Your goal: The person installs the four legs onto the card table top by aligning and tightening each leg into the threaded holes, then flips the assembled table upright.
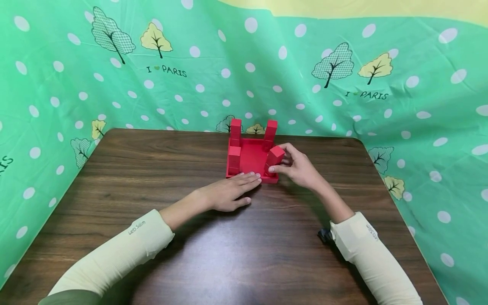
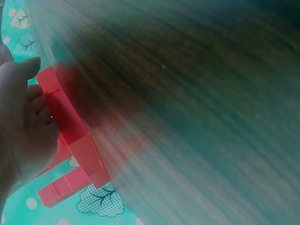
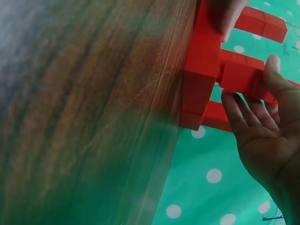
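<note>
A shallow red tray (image 1: 252,153) with low walls lies at the far side of the table, a square red post at each corner. My left hand (image 1: 232,194) rests with straight fingers along its near wall. Between thumb and fingers, my right hand (image 1: 299,169) grips the near right post (image 1: 276,156), which leans to the right. In the right wrist view that held post (image 3: 238,77) is twisted out of line with its corner. Upright stand the near left post (image 1: 234,159), the far left post (image 1: 235,129) and the far right post (image 1: 270,130).
The dark wooden table (image 1: 152,169) ends just behind the tray. A green dotted cloth (image 1: 213,55) hangs behind it and along both sides. A small black object (image 1: 325,236) shows at the right sleeve's cuff.
</note>
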The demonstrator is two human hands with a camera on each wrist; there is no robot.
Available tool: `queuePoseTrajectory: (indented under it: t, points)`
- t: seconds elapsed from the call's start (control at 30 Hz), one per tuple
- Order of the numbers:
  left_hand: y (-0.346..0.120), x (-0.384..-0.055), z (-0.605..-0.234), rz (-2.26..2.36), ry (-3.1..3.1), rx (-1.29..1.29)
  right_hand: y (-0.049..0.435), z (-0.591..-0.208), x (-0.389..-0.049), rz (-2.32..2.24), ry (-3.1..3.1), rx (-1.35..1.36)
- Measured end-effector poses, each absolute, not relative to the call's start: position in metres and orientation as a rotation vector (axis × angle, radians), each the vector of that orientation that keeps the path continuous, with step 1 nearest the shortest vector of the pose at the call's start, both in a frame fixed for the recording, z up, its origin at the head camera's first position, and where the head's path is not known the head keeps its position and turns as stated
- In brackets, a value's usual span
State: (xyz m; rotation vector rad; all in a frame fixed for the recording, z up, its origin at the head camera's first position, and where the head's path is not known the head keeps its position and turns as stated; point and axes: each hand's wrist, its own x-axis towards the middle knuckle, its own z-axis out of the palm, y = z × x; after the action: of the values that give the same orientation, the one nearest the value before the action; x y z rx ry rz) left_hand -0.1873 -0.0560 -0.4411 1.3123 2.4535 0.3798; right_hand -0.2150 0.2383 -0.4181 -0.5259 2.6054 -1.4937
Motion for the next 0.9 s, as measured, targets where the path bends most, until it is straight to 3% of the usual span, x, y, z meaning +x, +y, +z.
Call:
queuePoseTrajectory:
  t: [0.9]
  points:
    - [-0.0569, -0.1883, -0.4392, 0.406, 2.444, 1.323, 0.2432, -0.4142, -0.2096, -1.397, 2.706, -0.544]
